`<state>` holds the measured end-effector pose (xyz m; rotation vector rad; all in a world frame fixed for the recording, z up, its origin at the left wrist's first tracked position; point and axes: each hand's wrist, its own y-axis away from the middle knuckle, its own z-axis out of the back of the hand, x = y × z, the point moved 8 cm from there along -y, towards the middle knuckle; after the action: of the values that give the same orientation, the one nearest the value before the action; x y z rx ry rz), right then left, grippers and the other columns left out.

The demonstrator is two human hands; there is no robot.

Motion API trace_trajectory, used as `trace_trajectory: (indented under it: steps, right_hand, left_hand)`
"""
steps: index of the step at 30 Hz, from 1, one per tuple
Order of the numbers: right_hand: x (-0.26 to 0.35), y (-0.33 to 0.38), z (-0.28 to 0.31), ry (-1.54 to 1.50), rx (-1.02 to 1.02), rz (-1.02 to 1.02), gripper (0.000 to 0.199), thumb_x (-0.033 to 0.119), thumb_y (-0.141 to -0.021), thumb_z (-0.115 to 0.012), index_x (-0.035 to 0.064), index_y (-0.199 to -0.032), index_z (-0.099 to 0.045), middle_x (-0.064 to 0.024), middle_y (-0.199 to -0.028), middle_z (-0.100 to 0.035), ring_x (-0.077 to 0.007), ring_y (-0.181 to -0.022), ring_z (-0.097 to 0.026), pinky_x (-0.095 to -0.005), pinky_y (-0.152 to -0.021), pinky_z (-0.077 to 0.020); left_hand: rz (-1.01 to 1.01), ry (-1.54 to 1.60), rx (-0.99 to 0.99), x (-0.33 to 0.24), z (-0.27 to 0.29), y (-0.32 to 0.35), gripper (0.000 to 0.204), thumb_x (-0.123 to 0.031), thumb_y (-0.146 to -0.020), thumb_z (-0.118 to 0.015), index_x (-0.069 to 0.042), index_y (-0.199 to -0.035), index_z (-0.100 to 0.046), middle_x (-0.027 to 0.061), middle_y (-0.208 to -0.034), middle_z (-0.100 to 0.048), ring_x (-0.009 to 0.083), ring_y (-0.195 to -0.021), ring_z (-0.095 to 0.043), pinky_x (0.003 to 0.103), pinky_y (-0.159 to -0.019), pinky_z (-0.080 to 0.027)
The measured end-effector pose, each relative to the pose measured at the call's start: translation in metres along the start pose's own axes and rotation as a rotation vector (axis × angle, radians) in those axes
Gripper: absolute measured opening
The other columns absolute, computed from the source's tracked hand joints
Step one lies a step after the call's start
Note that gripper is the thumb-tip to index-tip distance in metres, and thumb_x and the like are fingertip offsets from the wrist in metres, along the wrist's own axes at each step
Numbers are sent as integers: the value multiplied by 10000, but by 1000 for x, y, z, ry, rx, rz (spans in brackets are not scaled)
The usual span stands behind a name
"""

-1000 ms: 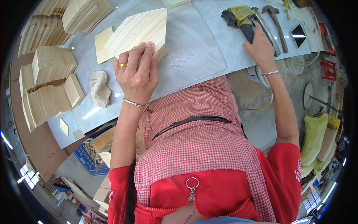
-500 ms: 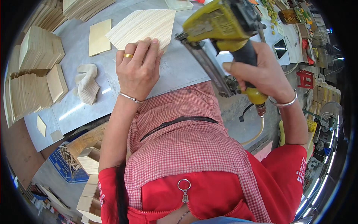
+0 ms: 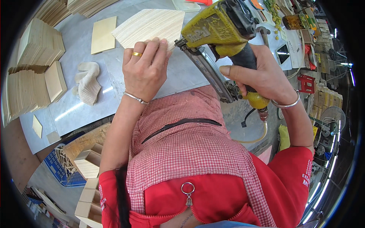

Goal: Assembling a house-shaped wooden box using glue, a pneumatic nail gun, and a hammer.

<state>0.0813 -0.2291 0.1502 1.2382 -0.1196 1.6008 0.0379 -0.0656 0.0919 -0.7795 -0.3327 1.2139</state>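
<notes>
Fingers (image 3: 161,52) of the left hand (image 3: 143,74) press the wooden panel (image 3: 150,27), pinch unclear; the right hand (image 3: 262,74) clasps a raised, tilted nail gun (image 3: 215,29); a hammer (image 3: 265,39) lies beyond.

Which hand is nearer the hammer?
Right. The right hand, gripping the nail gun, is below the hammer in the picture; the left hand, on the panel, well left.

I see the table (image 3: 112,70) under bright, even light, white glare streaking its surface. Tube lights (image 3: 334,166) shine along the right. The nail gun (image 3: 215,28) looks crisp; toward the blackened edges, straight lines bow and details soften.
</notes>
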Motion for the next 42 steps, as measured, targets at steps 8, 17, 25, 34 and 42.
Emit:
trace_trajectory:
  steps: [8,17,25,34,42]
  right_hand:
    - [-4,0,9,72,-108,30,339,242,-778,-676,-54,-925,-601,-58,-566,-551,-114,-464,-508,-261,-456,-418]
    - [-125,-28,81,888,-596,14,396,336,-800,-622,-13,-982,-570,-254,-709,-621,-409,-700,-622,-479,-624,-486]
    - [-169,-56,103,943,-754,-178,465,391,-795,-652,21,-1050,-534,-196,-866,-665,-359,-806,-644,-444,-675,-506]
    - [-97,-75,0,36,-615,684,344,253,-765,-740,61,-1032,-639,-50,-956,-598,-140,-773,-608,-256,-603,-484]
    - [-66,-114,-72,-447,-367,793,259,176,-759,-751,40,-953,-644,-24,-885,-590,-107,-675,-554,-219,-581,-464]
  left_hand:
    - [10,8,4,2,0,1,226,-154,-755,-710,-90,-969,-679,-4,-928,-638,142,-778,-556,290,-656,-373]
    - [0,-26,35,-1,1,-2,216,-167,-770,-700,-105,-976,-686,-14,-930,-646,146,-783,-561,290,-657,-364]
    - [-63,-34,86,-5,-2,-4,245,-100,-752,-682,-75,-996,-677,15,-951,-638,174,-784,-560,305,-667,-375]
    - [-21,-96,220,-4,-6,-5,199,-62,-801,-663,-63,-1000,-678,75,-994,-667,211,-867,-612,314,-792,-432]
    - [-52,-105,179,-6,-6,-3,209,-56,-775,-678,-58,-983,-662,88,-974,-654,210,-814,-604,314,-716,-417]
